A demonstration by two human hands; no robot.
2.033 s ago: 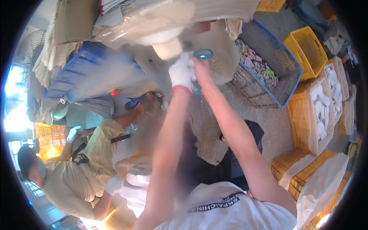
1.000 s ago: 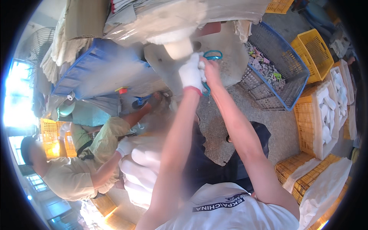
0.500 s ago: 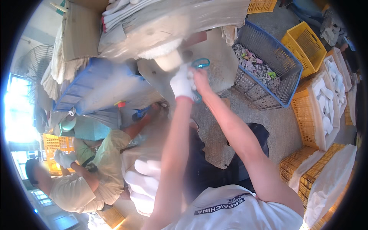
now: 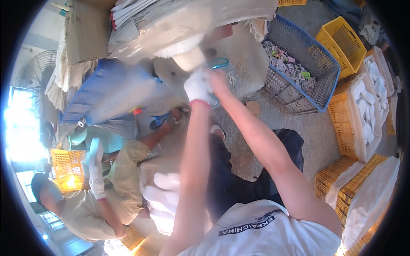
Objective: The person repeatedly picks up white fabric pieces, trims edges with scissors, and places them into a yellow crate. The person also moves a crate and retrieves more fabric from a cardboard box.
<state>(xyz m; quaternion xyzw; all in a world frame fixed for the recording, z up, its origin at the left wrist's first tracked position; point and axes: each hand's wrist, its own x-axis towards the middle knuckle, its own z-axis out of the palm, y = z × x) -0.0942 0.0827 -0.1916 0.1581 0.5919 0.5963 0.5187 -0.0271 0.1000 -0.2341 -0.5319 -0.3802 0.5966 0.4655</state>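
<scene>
My left hand (image 4: 197, 87), in a white glove with a red cuff, is closed close against my right hand; what its fingers hold, if anything, is hidden and blurred. My bare right hand (image 4: 219, 82) is closed round a pair of scissors. One teal loop of the scissors (image 4: 220, 63) shows beyond the hand, and more teal shows below the glove; the blades cannot be made out. Just past my hands, a cream block (image 4: 190, 59) with a fuzzy white piece (image 4: 179, 46) sits at the edge of a plastic-covered surface (image 4: 171, 32).
A blue-rimmed crate (image 4: 318, 91) of scraps stands at the right, beside a yellow crate (image 4: 341, 42). Farther right are lined crates (image 4: 344, 132) with white, sole-shaped pieces. White padded pieces (image 4: 160, 196) lie left of my legs. A co-worker (image 4: 92, 213) sits at the left, wearing gloves.
My hands have shifted slightly left in the picture, still together, with the scissors still in my right hand. The co-worker's gloved hands have parted, one now raised upright.
</scene>
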